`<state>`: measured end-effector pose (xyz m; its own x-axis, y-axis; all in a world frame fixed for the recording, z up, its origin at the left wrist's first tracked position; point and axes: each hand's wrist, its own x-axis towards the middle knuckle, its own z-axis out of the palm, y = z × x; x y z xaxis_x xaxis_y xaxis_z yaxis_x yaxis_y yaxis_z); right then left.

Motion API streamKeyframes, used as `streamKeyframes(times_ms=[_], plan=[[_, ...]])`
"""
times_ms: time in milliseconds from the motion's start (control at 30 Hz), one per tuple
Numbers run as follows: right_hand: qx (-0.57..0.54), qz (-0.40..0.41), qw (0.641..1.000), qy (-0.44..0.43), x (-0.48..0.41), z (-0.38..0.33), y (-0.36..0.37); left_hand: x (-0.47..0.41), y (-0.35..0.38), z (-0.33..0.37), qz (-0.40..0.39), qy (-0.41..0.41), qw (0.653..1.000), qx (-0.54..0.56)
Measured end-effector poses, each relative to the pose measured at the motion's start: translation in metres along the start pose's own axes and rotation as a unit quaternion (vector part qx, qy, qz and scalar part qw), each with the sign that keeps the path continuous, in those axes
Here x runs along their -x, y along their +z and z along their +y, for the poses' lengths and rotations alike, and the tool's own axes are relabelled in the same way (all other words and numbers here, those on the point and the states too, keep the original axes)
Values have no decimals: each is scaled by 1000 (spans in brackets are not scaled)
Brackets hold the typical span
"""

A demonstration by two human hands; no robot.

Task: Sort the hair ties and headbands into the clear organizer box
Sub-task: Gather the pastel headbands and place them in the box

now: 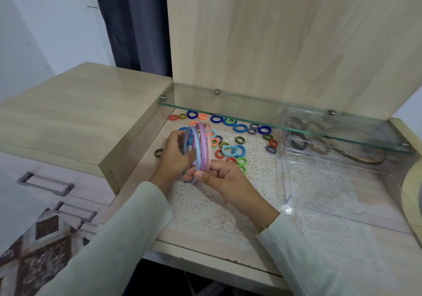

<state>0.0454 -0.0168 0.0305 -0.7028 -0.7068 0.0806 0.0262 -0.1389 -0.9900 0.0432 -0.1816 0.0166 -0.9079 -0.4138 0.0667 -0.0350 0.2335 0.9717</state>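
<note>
While both hands are working over the middle of the desk [205, 250], a bundle of four headbands [201, 142] is standing upright between them, above the lace mat [217, 213]. Colours, left to right: grey-blue, light blue, lilac, peach-pink.

Grip, the left hand [174, 156]: it is holding the left side of the bundle, with fingers curling round the arcs. Grip, the right hand [220, 177]: it is pinching the near ends of the bands between thumb and fingers, low on the bundle. Both grips are narrow and closed on the bundle, which is hanging well left of the clear box [331, 181], not touching it.

Loose hair ties [239, 128] are lying scattered on the desk, far of the hands and to their right, many of them under the glass shelf [228, 103]. Colours noted: blue, orange, green, red, olive, turquoise, black-and-white striped. One striped tie [158, 152] is lying alone, just left of the left hand.

The clear box is sitting at the right of the desk, its far part reaching under the shelf. Its far compartments are holding dark bands [298, 139] and tan bands [319, 146]; seen through the glass, their number cannot be told.

Drawers [45, 183] with metal handles are showing at near left, and a dark curtain [137, 33] is hanging at far left.
</note>
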Motion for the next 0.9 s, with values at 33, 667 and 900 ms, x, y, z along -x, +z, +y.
streamKeyframes(times_ms=[33,667,900], plan=[[-4,-1,1000,2,0,0,0,-2,1,0,-8,6,1000,-6],[-4,-2,1000,19,16,-25,-23,-8,-3,21,-47,59,995,-58],[-119,4,989,87,32,-52,-58,-8,2,46,-145,36,985,-88]])
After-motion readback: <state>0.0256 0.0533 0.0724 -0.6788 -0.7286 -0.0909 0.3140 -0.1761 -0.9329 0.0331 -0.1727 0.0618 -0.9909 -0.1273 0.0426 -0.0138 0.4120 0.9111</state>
